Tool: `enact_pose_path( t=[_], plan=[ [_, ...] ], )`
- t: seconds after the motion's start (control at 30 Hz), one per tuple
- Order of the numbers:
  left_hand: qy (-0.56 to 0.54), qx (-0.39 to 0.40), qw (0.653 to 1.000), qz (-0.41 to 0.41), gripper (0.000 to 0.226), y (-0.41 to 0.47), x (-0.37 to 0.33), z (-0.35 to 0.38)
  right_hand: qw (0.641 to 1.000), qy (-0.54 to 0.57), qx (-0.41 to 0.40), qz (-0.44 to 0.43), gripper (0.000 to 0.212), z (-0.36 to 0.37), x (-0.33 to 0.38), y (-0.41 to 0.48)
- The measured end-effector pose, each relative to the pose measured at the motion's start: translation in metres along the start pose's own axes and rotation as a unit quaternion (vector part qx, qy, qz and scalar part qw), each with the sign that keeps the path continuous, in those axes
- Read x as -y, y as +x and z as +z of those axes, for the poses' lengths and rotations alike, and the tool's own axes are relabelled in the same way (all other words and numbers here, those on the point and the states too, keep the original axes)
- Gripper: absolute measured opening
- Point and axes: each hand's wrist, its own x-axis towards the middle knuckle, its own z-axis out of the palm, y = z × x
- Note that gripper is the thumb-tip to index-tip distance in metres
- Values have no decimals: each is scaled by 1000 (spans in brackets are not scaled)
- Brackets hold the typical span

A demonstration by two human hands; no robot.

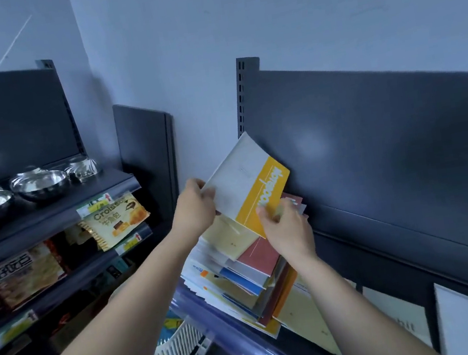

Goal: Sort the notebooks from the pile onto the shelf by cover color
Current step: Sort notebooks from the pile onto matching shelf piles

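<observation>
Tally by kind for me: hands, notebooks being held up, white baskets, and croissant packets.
hands: 2, left hand and right hand
white-and-yellow notebook, held up: 1
white basket: 1
croissant packet: 1
total: 5

Looked onto a pale, bluish wall (263, 7) in dim, even light. Found a dark shelving unit (8, 118) at the left, loaded with steel bowls (39, 183) above snack packets (118, 217). Noted a dark back panel (387, 140) with a slotted upright (242, 95) at the right, and a white basket (178, 347) low between.
</observation>
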Motion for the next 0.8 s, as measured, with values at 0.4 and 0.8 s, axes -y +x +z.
enact_pose_path(
  t=[0.4,0.8],
  plan=[
    [367,68,919,125,22,14,33,6,965,218,-124,79,23,-18,-8,5],
    [432,212,871,98,45,44,21,22,975,168,-110,94,14,-35,-33,-10]
  ],
)
